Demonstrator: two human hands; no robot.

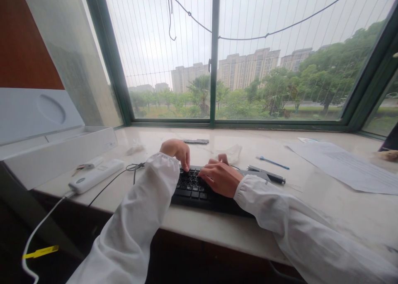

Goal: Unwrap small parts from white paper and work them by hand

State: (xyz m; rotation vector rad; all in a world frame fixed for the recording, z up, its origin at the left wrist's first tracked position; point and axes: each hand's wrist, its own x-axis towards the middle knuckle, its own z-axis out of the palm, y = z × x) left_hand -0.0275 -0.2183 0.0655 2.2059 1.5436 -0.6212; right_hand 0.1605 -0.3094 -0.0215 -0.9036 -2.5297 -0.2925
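Note:
A black keyboard (194, 192) lies near the front edge of the counter, its right part under my right hand and forearm. Some key positions in its upper left area look like bare sockets with pale outlines. My left hand (177, 151) reaches over the far left edge, wrist bent, with closed fingers pointing down at the top keys. Anything between those fingertips is hidden. Over the middle of the keys is my right hand (222, 177), thumb and forefinger close together at the keys, another finger raised behind. Whatever they may pinch is too small to make out.
Left of the keyboard are a white power strip (98, 176), a dark cable (115, 180) and an open white box (62, 149). Beyond lie a dark strip (196, 142) and clear plastic (231, 153). To the right are a blue stick (274, 163), a black pen-like tool (267, 174) and papers (348, 166).

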